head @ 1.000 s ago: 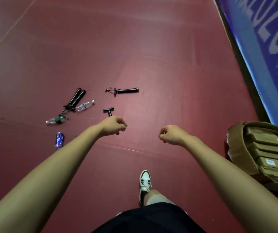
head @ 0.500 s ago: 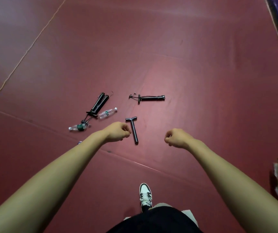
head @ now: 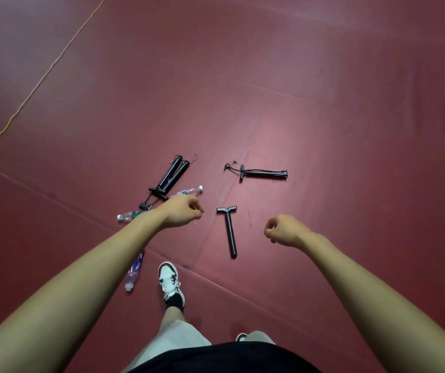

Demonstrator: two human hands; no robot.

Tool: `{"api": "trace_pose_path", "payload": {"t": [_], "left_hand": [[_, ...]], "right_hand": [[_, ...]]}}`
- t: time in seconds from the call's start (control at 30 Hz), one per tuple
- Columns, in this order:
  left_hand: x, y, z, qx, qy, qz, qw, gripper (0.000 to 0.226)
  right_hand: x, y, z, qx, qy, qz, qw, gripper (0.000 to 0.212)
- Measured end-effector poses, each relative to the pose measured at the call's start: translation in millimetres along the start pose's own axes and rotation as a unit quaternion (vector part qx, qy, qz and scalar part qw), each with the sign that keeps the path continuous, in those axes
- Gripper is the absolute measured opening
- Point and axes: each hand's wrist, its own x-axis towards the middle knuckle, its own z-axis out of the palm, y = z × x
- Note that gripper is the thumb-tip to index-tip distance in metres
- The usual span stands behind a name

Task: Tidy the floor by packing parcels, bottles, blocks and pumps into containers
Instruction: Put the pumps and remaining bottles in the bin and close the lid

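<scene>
Both grips curled shut and empty, left hand (head: pixel 182 211) and right hand (head: pixel 285 230); pumps (head: pixel 171 173) and bottles (head: pixel 189 191) on the floor (head: pixel 323 103) now closer underfoot than a second ago, parcel box out of view, pickup judged imminent.

dim, even light | soft sheen on red floor (head: pixel 283 135) (centre) | corners dark, wide-angle bowed
</scene>
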Motion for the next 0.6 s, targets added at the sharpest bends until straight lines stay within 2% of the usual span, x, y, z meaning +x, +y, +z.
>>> {"api": "trace_pose_path", "payload": {"t": [0.17,0.43,0.6], "left_hand": [[71,-49,-80,-0.003,-0.007,0.000,1.000,0.015],[170,-133,-198,-0.066,-0.024,-0.038,0.997,0.014],[227,-179,-229,-0.103,-0.028,-0.085,0.991,0.013]], "right_hand": [[85,-60,-19,0.023,0.011,0.025,0.999,0.014],[192,-136,-30,0.069,0.032,0.113,0.991,0.011],[250,-157,-30,0.120,0.035,0.155,0.980,0.022]]}}
